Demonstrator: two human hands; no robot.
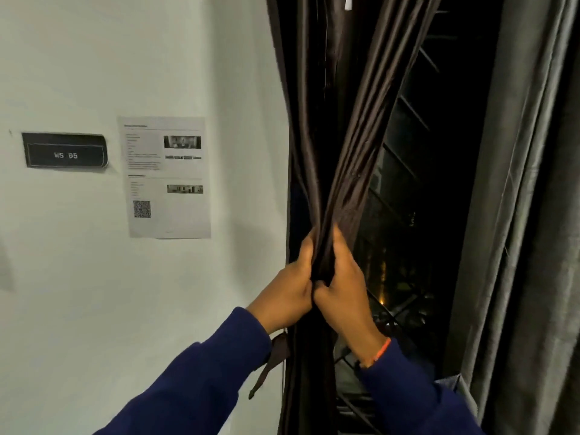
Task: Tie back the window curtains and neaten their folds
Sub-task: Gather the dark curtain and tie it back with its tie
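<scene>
A dark brown satin curtain [351, 127] hangs at the left side of the window, gathered into a bunch of long folds. My left hand [290, 290] grips the bunch from the left. My right hand [343, 287] grips it from the right, fingers curled round the cloth, and the two hands touch. A brown tie-back strap [271, 362] hangs loose from the wall just under my left wrist. A grey curtain [530, 215] hangs in straight folds on the right side of the window.
The dark window [417, 196] with metal bars lies between the two curtains. On the white wall to the left are a printed paper sheet [166, 177] and a black sign [64, 150] reading WS 05.
</scene>
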